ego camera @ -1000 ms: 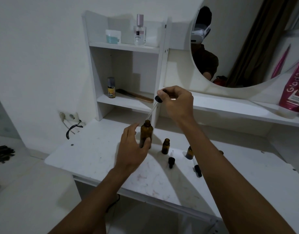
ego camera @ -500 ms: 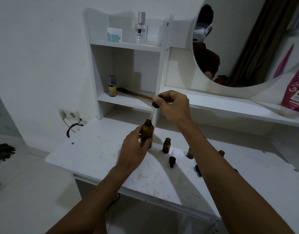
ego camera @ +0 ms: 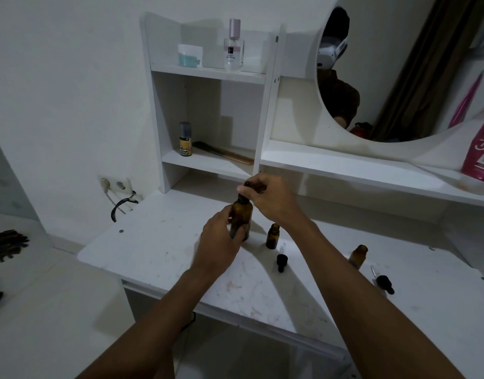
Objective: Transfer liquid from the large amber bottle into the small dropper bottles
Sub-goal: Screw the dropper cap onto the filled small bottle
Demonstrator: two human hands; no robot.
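1. At the far left a wall socket (ego camera: 115, 184) sat beside the white table (ego camera: 153, 250); the shelf unit (ego camera: 157, 110) above held a jar (ego camera: 190, 54), a perfume bottle (ego camera: 233, 45), a yellow-labelled bottle (ego camera: 185, 140) and a comb (ego camera: 224, 154) (none of them part of the job)
2. The left hand (ego camera: 221, 242) was curled round the body of the large amber bottle (ego camera: 241, 217), gripping it; the bottle stood upright on the table below the shelf unit
3. The right hand (ego camera: 271, 199) was just above it, thumb and fingers pinching the black top of a dropper (ego camera: 247, 185) held at the bottle's neck; the glass tube was out of sight, so it seemed to be down inside the bottle
4. Just right of the large bottle stood one small dropper bottle (ego camera: 273, 236), open at the top; its loose dropper cap (ego camera: 281, 259) lay on the table near it
5. Further right, past the right forearm, a second small bottle (ego camera: 358, 254) stood open as well; a second dropper cap (ego camera: 384, 283) lay near it
6. At the far right edge a pink tube (ego camera: 481, 154) stood on the long shelf under the round mirror (ego camera: 399, 77)
7. As for progress: both small bottles were uncapped and ready, and the dropper was in place to draw liquid; whether either small bottle held any liquid could not be told through the dark glass; by my judgement the filling and then the recapping of both were left to do
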